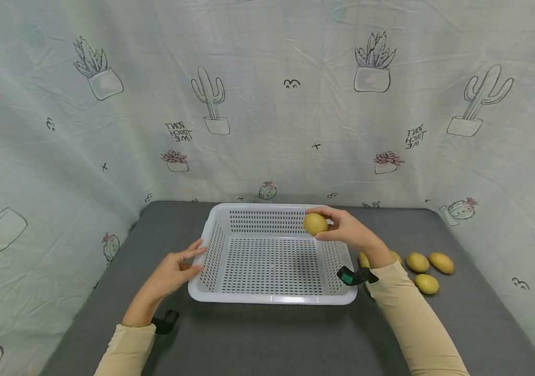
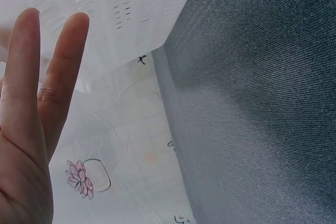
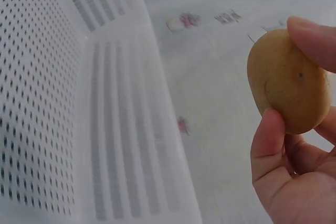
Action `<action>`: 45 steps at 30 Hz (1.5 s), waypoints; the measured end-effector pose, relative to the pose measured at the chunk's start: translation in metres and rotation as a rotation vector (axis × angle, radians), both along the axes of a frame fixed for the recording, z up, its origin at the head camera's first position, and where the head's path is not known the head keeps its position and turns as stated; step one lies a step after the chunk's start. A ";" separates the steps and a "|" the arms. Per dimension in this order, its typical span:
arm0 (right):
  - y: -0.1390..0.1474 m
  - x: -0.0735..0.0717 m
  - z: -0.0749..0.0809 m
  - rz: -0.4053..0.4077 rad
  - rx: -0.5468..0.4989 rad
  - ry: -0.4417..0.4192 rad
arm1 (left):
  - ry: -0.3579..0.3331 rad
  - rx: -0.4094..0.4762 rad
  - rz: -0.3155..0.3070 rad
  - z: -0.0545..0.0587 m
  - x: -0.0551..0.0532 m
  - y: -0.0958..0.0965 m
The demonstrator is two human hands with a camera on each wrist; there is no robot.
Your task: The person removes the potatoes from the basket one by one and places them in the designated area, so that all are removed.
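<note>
A white perforated plastic basket (image 1: 272,299) stands on the grey table, with bare slotted walls and floor in the head view. My right hand (image 1: 349,230) pinches a yellow potato (image 1: 315,224) between thumb and fingers, above the basket's right back part. Up close in the right wrist view, the potato (image 3: 286,80) shows smooth skin with a small dark spot. At the basket's left side, my left hand (image 1: 172,274) touches the rim with extended fingers. Two of its straight fingers (image 2: 65,61) show beside the basket's outer wall (image 2: 142,9) in the left wrist view.
Several more potatoes (image 1: 417,262) lie on the table (image 1: 267,339) to the right of the basket, some partly hidden behind the right forearm. A white curtain (image 1: 267,104) printed with cacti hangs behind and around the table.
</note>
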State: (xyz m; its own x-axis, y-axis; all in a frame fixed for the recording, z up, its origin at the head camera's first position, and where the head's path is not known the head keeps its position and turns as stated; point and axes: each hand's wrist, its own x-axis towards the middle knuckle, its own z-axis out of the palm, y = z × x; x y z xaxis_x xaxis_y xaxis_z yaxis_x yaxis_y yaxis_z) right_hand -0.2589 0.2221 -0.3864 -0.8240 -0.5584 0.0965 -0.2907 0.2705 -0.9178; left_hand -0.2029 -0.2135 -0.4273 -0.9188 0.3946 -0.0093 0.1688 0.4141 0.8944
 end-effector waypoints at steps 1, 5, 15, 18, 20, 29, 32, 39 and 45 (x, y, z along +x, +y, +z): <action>0.006 0.002 0.001 -0.009 -0.013 0.000 | -0.003 0.003 0.001 0.000 0.000 0.000; 0.030 0.012 0.004 -0.063 -0.053 -0.006 | -0.008 0.007 -0.003 0.002 0.001 0.000; 0.086 0.043 -0.005 -0.267 -0.125 0.053 | 0.014 -0.012 -0.005 0.001 0.000 -0.002; 0.104 0.056 -0.014 -0.339 -0.112 0.087 | 0.013 -0.006 -0.010 0.000 0.001 -0.001; 0.115 0.067 -0.023 -0.377 -0.105 0.099 | 0.011 0.000 -0.017 -0.001 0.001 -0.001; 0.156 0.111 -0.056 -0.482 -0.276 0.061 | 0.009 0.013 -0.026 -0.003 0.001 -0.001; 0.169 0.122 -0.063 -0.531 -0.334 0.041 | 0.012 0.008 -0.024 -0.003 0.001 -0.001; 0.191 0.142 -0.084 -0.689 -0.448 -0.037 | 0.014 0.005 -0.019 -0.003 0.001 -0.002; 0.207 0.146 -0.097 -0.828 -0.400 -0.123 | 0.030 0.014 -0.016 -0.004 0.000 -0.003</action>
